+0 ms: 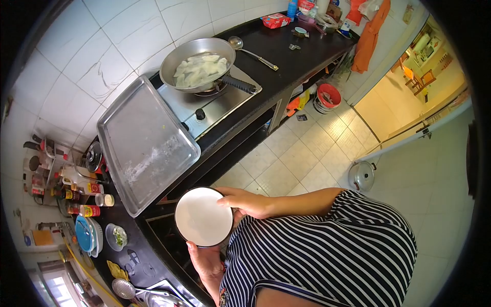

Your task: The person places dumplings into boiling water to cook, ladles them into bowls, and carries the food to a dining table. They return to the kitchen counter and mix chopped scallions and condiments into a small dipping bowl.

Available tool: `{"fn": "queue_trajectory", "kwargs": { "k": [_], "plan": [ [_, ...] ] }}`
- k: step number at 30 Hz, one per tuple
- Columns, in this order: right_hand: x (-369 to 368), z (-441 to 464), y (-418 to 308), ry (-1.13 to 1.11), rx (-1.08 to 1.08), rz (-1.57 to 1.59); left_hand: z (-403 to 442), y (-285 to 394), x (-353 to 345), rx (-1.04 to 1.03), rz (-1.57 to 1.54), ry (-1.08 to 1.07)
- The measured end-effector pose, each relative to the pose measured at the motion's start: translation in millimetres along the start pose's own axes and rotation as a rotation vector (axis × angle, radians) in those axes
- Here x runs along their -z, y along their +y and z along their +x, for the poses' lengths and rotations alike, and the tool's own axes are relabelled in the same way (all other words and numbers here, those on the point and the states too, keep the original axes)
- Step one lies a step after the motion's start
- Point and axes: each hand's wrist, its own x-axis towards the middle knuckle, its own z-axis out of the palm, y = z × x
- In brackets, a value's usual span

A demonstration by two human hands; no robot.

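Observation:
A white bowl with a dark rim (204, 217) is held between my two hands, its pale inside facing up and nothing visible in it. My right hand (245, 202) grips the rim on the right, thumb over the edge. From below, my left hand (207, 262) supports the bowl's lower edge, thumb at the rim and its other fingers partly hidden. On the stove ahead is a metal pan (171, 69) with pale dumplings (201, 70) in liquid. A large metal tray (148, 148) dusted with white powder lies closer to me.
A ladle (253, 55) rests beside the gas stove (207, 115). Seasoning jars (105, 200), a small bowl of chopped greens (117, 237) and a skimmer (123, 289) stand to the left. A red bucket (328, 95) and a lidded pot (362, 176) are on the floor.

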Motion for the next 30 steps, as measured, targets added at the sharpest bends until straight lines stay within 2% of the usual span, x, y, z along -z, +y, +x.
{"fn": "queue_trajectory", "kwargs": {
  "k": [12,16,21,24,27,30],
  "plan": [
    [-42.3,16.7,17.8,-0.158,-0.061,-0.065,-47.4,5.2,30.9,-0.118,-0.052,0.043],
    [-64.3,24.0,36.0,-0.24,-0.11,-0.088,-73.5,11.6,42.2,-0.173,-0.08,0.134],
    [-100.9,37.1,62.6,-0.276,-0.109,-0.205,-106.8,12.5,79.4,-0.189,-0.166,0.258],
    [-135.4,39.9,66.5,-0.318,-0.236,-0.164,-126.1,17.8,110.9,-0.207,-0.228,0.29],
    [-158.0,40.7,102.2,-0.319,-0.248,-0.198,-150.5,16.9,132.3,-0.336,-0.232,0.325],
    [-198.6,34.5,98.0,-0.348,-0.29,-0.271,-177.2,42.8,137.5,-0.386,-0.23,0.332]
  ]
}}
